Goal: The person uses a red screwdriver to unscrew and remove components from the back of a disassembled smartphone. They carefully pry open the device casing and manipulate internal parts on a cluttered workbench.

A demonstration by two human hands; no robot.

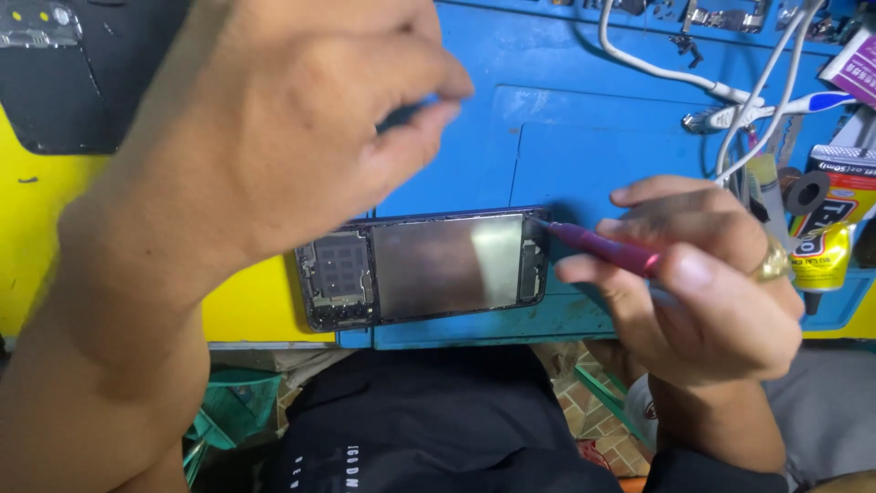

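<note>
An opened phone (pixel 424 269) with its back removed lies flat on the blue work mat (pixel 566 137), showing a metal plate and dark circuit parts. My right hand (pixel 703 283) grips a thin magenta tool (pixel 602 246) whose tip touches the phone's upper right corner. My left hand (pixel 301 119) is raised close to the camera above the phone's left end, thumb and forefinger pinched together around something small and dark that I cannot identify. The left forearm hides the mat's left part.
A yellow surface (pixel 27 237) lies left of the mat, with a black pad (pixel 73 82) behind it. White cables (pixel 757 100), a toothbrush (pixel 803 105), a yellow glue tube (pixel 826 242) and small metal tools (pixel 721 16) crowd the right and far edges. My lap in dark clothing (pixel 429 420) is below.
</note>
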